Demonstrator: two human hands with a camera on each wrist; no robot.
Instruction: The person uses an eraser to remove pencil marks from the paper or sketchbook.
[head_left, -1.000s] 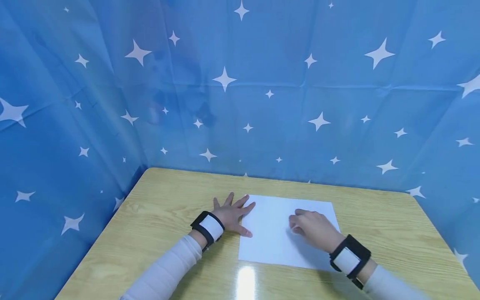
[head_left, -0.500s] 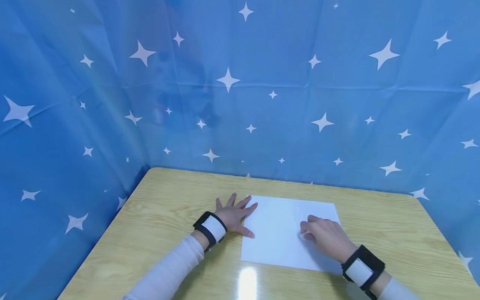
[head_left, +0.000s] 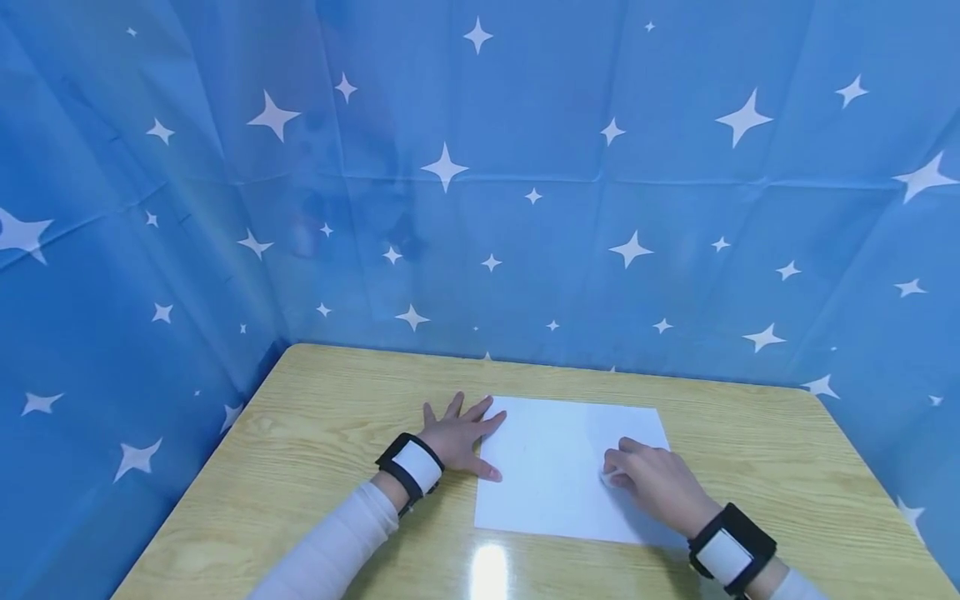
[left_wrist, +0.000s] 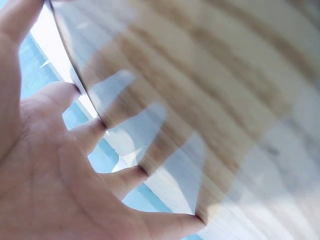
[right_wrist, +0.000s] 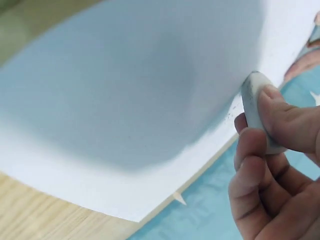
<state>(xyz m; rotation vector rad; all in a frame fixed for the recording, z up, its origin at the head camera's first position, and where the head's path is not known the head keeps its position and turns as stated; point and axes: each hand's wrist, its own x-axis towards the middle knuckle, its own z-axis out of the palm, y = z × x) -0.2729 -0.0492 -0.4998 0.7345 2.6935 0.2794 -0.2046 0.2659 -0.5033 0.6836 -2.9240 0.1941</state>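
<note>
A white eraser [right_wrist: 255,112] with a dark-smudged edge is pinched between the thumb and fingers of my right hand [head_left: 663,485]. Its tip meets a sheet of white paper [head_left: 547,467], right of the middle. Small dark specks show on the paper close to the eraser in the right wrist view. My left hand [head_left: 455,442] lies with fingers spread across the sheet's left edge, thumb and forefinger on the paper and the other fingers reaching onto the wood. In the left wrist view, the fingertips [left_wrist: 199,220] press down on the surface.
The paper lies on a light wood-grain table [head_left: 337,400] with a glossy top that reflects a bright light near the front. A blue curtain [head_left: 540,267] with white stars hangs behind the table and along its sides. Both wrists wear black straps.
My right hand has shifted right and slightly toward me over the paper, with the eraser in its grip. The left hand has kept its place on the sheet's edge.
</note>
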